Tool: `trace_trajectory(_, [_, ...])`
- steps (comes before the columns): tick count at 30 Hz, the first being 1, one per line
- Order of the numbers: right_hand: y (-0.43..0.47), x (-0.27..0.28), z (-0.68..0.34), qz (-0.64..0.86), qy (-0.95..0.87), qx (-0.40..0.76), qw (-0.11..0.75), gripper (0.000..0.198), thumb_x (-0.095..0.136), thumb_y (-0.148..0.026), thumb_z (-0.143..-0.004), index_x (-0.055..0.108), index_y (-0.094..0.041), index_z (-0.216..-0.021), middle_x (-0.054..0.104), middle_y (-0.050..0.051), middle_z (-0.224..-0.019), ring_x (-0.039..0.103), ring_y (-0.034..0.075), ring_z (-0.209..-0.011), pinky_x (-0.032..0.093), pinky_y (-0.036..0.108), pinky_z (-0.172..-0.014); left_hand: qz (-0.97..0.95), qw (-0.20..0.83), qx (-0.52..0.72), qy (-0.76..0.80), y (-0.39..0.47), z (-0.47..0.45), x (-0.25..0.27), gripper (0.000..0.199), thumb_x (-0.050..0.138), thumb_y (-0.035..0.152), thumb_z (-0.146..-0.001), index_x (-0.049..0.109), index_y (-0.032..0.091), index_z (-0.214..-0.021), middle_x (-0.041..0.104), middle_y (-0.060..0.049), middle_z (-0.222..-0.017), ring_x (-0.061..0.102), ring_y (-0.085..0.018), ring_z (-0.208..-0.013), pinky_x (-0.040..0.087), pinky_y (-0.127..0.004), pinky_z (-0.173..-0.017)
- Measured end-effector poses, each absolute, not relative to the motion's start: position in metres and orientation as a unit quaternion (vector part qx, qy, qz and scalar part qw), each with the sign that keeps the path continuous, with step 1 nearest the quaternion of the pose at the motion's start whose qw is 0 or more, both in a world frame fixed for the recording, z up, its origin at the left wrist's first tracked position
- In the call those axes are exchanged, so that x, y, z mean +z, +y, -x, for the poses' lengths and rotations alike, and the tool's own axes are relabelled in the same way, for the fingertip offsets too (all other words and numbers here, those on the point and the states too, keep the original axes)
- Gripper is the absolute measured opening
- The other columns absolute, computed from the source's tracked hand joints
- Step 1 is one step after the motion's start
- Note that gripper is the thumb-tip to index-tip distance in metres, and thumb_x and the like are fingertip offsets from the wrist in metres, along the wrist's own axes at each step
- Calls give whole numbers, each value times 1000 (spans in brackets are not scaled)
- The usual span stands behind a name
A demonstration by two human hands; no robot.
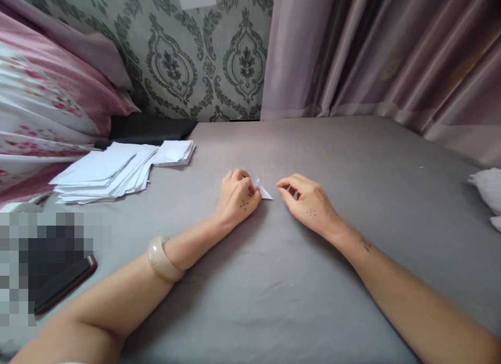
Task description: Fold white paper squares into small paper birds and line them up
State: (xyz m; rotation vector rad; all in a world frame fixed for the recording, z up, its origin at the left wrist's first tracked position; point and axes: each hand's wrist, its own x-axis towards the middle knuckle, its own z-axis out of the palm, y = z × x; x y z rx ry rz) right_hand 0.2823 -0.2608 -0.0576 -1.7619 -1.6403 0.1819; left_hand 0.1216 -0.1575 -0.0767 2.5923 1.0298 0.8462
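My left hand (238, 194) is closed on a small piece of folded white paper (266, 194). A pointed corner of the paper sticks out to the right, past my thumb, while my fingers cover the rest. To the right, apart from the paper, my right hand (307, 199) hovers just over the grey sheet (270, 291). Its thumb and forefinger meet at the tips in a pinch, and I see nothing between them.
Stacked white paper sheets (99, 173) lie at the left, beside a smaller stack of cut paper (172, 152). Behind them is a black flat item (152, 128). A dark object (64, 285), partly blurred out, lies near left. White bundled material (487, 189) sits at the right edge.
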Motion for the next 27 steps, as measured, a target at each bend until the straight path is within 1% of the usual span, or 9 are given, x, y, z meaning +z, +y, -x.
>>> trace_trajectory(2, [-263,-58,-277,674,-657,86,327,16,50,-21,-88,66,-24,-90,66,3,-93,59,15,-74,42,28,-66,-882,94,275,370,-156,-120,-78,18,58,24,-78,57,17,-62,63,-10,-101,56,-25,-96,42,-41,-89])
trace_trajectory(7, [-266,-61,-272,676,-678,88,275,18,50,-23,-89,67,-26,-93,66,2,-98,60,15,-76,41,29,-67,-887,138,243,368,-157,-120,-77,30,56,42,-84,63,16,-71,64,-10,-85,59,-22,-82,46,-38,-83])
trace_trajectory(11, [-264,-65,-277,697,-654,87,280,18,49,-24,-89,67,-24,-91,66,3,-97,60,15,-77,42,29,-70,-862,219,228,396,-167,-122,-70,24,56,34,-83,70,15,-85,65,-10,-90,60,-19,-78,48,-34,-80])
trace_trajectory(13, [-262,-67,-279,709,-637,85,290,16,50,-25,-88,66,-23,-90,65,4,-96,60,16,-75,43,29,-69,-851,255,219,404,-173,-124,-66,25,55,31,-81,71,14,-90,65,-9,-90,60,-17,-74,49,-32,-77])
trace_trajectory(17, [-255,-71,-282,714,-620,86,313,16,55,-29,-86,65,-22,-96,65,5,-98,60,16,-76,43,30,-70,-844,293,206,399,-182,-127,-61,24,55,28,-79,72,14,-89,66,-8,-87,59,-16,-70,48,-30,-71])
trace_trajectory(19, [-249,-73,-283,712,-618,94,320,18,56,-29,-85,65,-22,-99,65,5,-98,60,16,-78,43,30,-72,-838,315,200,399,-183,-128,-60,22,53,26,-79,72,15,-85,66,-6,-78,58,-16,-67,47,-29,-68])
trace_trajectory(22, [-242,-74,-284,712,-621,105,311,15,55,-28,-85,66,-22,-92,64,4,-95,59,16,-78,43,30,-73,-816,345,210,414,-179,-127,-62,15,54,22,-77,67,16,-82,63,-3,-71,56,-15,-64,46,-28,-65])
trace_trajectory(24, [-239,-74,-285,708,-628,115,302,15,53,-27,-86,67,-22,-85,64,4,-92,58,16,-78,42,30,-73,-809,341,241,414,-174,-125,-65,17,59,22,-74,62,16,-89,65,-4,-81,56,-15,-70,46,-29,-69])
trace_trajectory(27, [-238,-73,-286,685,-645,139,309,16,51,-24,-86,68,-22,-85,63,4,-92,58,16,-80,42,29,-75,-824,330,276,368,-168,-123,-69,28,65,24,-72,57,18,-99,63,-6,-104,55,-19,-90,46,-33,-80])
